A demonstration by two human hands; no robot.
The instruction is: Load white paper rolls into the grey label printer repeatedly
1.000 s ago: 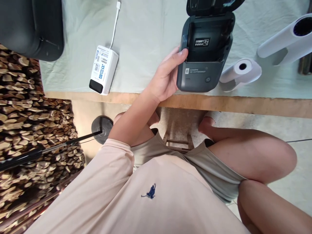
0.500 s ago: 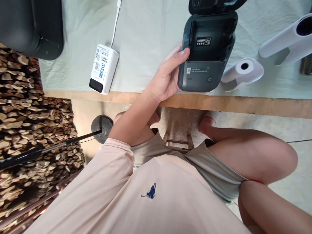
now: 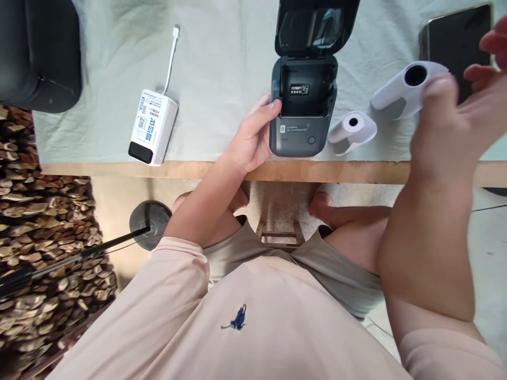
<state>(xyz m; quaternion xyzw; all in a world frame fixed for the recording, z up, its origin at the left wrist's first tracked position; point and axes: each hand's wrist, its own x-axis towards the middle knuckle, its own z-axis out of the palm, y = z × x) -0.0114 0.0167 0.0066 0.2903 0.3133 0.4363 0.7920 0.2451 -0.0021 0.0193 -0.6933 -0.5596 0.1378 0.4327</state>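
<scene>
My left hand point(image 3: 257, 132) grips the left side of a dark grey label printer point(image 3: 303, 137), thumb over its front rim. The printer's lid point(image 3: 312, 31) stands raised, and its paper bay, with a small white sticker inside, holds no roll. Right of the printer lies a small white paper roll point(image 3: 348, 129) with a loose end. A larger white paper roll point(image 3: 396, 92) is beyond it. My right hand point(image 3: 463, 111) hovers near the larger roll, slightly blurred, fingers spread with nothing seen in them. It partly covers a dark phone point(image 3: 455, 39) at the back right.
A white power bank point(image 3: 154, 126) with a short cable point(image 3: 171, 60) lies on the cloth-covered table point(image 3: 222, 68). A black case point(image 3: 37, 58) sits at the far left. Below the table edge are a round stand base point(image 3: 148, 221) and stacked firewood point(image 3: 47, 227).
My right hand has come into view from the right, over the larger roll. The view has shifted, showing more of the raised lid and the phone. My left hand still grips the printer.
</scene>
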